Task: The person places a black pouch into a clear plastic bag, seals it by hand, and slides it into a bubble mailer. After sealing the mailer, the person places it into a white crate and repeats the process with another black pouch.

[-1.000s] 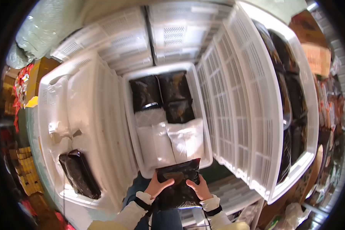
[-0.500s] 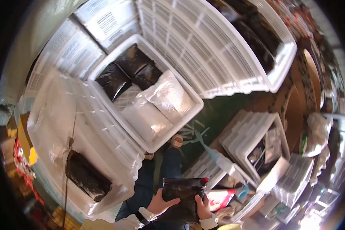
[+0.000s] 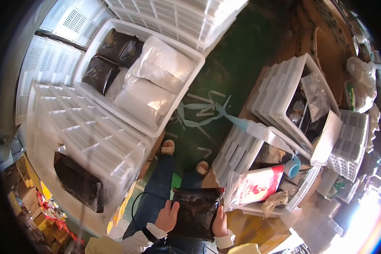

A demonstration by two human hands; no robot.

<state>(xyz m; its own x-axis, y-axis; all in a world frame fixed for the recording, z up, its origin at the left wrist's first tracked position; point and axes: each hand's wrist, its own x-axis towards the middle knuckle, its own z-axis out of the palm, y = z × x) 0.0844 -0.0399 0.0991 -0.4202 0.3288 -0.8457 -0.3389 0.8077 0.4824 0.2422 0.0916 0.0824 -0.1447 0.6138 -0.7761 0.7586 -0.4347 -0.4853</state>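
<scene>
While left hand [image 3: 167, 217] and right hand [image 3: 219, 222] grip one black packet [image 3: 194, 215], one crate [image 3: 200, 58] holds three dark packs [image 3: 100, 74], two white packs [image 3: 144, 100].

Green floor [image 3: 241, 46] here, kinda messy tbh. White strips [image 3: 205, 150] and a pale blue strap [image 3: 195, 123] are lying on it just right of the bag crate [image 3: 181, 89], feet [image 3: 167, 147] planted right below that crate, crate stacks [image 3: 275, 89] further right, bases mostly hidden.

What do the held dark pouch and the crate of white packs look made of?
The held dark pouch looks like glossy plastic film, from its bright highlights and creases. The crate is probably rigid moulded plastic, satin white, given its rounded corners and even rim.
</scene>
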